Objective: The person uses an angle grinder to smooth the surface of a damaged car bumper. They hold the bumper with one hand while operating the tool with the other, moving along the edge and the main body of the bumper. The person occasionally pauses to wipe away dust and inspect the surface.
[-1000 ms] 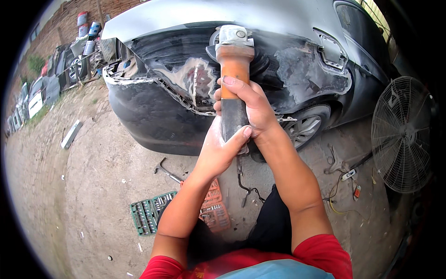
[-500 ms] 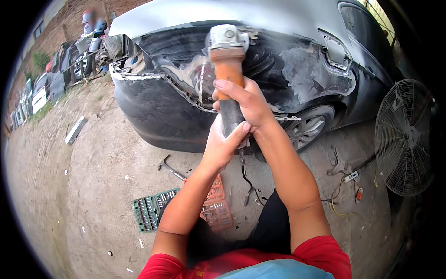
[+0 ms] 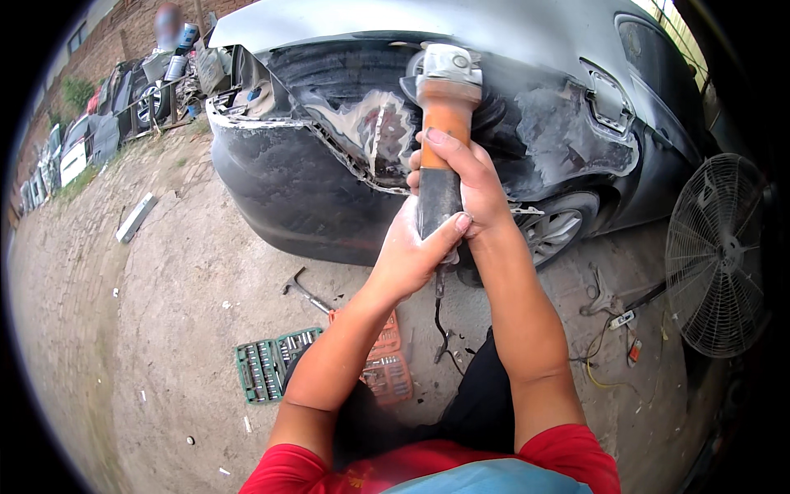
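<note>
Both my hands grip an orange and black angle grinder (image 3: 446,152) with a silvery head. Around its black rear end, my left hand (image 3: 409,251) is closed, the thumb pressed along the side. My right hand (image 3: 477,185) wraps the middle of the body from the right. The grinder's head is over the rear side panel of a silver-grey car (image 3: 568,123); the disc is mostly hidden behind the head, so whether it touches cannot be told. Dark sanded areas and pale filler patches cover that panel. A black power cord (image 3: 440,317) hangs from the handle.
By my legs lie a socket set in a green and orange case (image 3: 265,370) and a hammer-like tool (image 3: 306,288). A large fan (image 3: 728,247) stands at right, near cables and a power strip (image 3: 623,319). A pale bar (image 3: 137,217) lies at left; car parts stand beyond.
The grinder and both hands have moved to the right along the car's panel, away from the pale filler patch. The view has also shifted slightly. The grip looks the same.
</note>
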The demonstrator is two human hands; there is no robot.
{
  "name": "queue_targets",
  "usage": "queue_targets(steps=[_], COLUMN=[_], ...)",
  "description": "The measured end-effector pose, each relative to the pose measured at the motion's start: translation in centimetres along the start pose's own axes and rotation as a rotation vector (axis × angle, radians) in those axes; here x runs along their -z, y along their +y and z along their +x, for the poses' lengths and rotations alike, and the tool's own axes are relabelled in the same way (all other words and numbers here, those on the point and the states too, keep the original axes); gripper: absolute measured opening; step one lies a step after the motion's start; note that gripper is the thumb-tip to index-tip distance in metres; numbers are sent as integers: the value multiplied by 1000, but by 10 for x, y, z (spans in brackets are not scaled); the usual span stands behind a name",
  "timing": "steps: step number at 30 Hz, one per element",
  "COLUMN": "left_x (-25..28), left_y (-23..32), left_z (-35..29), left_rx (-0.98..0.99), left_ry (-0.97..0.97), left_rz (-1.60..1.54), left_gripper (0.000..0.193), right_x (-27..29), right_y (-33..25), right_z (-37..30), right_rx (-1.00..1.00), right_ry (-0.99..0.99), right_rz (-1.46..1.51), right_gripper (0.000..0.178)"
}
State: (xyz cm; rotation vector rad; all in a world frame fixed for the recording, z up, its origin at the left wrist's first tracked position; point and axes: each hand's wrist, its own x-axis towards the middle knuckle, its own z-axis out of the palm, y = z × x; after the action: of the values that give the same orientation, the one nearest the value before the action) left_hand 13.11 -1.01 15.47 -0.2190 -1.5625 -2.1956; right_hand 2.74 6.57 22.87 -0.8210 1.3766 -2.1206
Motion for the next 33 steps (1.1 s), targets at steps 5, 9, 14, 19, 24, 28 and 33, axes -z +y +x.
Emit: queue_targets(steps=[5,9,14,19,24,28,33], left_x=[2,-1,2,-7,-6,-6,-5], left_y=[6,1,-9,-21,-27,-24,-16], left_z=[-1,3,6,5,10,7,7], left_rx=[-31,-2,19,-59,-26,-60,-55], left_ry=[13,-69,-110,-54,-111,-36,5], left_rz=[-37,-84,-112,-128,-121,-146,-136], left_gripper=[39,42,48,48,49,48,46], right_x=[-21,-7,0,4,16,2,-3], right_y=[-8,-7,-8,-9,-8,-12,-8], right_z=[5,-3,-1,0,-7,4,8], right_rx=[-21,14,10,-15,18,-11,51], right_ry=[-42,91,49,18,113,-14,-85], right_rz=[-17,-51,-97,-183,-117,-215,-195], right_gripper=[45,46,46,50,48,46,43])
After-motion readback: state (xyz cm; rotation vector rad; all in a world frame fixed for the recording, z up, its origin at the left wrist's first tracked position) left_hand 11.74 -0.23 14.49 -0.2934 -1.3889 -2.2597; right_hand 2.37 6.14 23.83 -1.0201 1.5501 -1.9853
